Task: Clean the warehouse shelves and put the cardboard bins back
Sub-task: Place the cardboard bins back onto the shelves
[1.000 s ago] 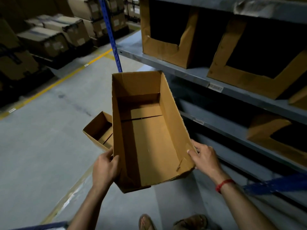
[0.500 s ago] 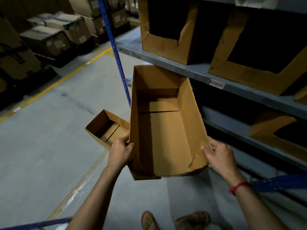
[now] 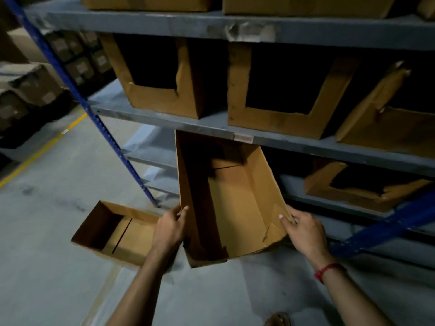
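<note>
1. The open cardboard bin [image 3: 235, 203] is held off the floor, its far end tucked under the front lip of the grey shelf [image 3: 211, 128] and its near end toward the person
2. The left hand [image 3: 169, 229] grips the left wall and the right hand [image 3: 306, 231] grips the right wall, both at the near end
3. Its long axis points straight into the rack, so I'd say a level push forward seats it; neither hand is nearer

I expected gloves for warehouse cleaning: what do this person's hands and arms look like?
The left hand and right hand are bare: no gloves, no rings that I can see, and no sleeves in view. A thin red band circles the right wrist; the left wrist wears nothing.
</note>
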A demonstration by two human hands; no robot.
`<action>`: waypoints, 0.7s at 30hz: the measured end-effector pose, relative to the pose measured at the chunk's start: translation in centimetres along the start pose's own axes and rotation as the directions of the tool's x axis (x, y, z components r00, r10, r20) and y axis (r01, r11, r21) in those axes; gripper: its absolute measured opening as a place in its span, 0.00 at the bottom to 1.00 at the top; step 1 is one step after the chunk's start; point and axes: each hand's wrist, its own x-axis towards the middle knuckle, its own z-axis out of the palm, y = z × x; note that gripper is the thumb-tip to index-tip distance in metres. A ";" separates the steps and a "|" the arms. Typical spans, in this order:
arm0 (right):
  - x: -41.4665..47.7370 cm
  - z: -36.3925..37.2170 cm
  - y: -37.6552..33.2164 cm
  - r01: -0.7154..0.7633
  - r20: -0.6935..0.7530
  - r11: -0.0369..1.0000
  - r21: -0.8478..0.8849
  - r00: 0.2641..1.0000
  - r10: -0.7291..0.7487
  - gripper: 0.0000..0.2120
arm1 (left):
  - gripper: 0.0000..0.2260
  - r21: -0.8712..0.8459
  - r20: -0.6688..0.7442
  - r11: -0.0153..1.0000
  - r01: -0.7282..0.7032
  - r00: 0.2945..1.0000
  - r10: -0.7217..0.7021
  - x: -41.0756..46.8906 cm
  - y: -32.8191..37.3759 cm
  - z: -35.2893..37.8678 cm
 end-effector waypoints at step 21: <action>11.6 -3.4 3.4 -0.139 -0.185 0.987 -0.083 0.975 0.122 0.06 | 0.39 -0.258 0.290 0.964 -0.064 0.947 0.141 11.7 7.2 8.9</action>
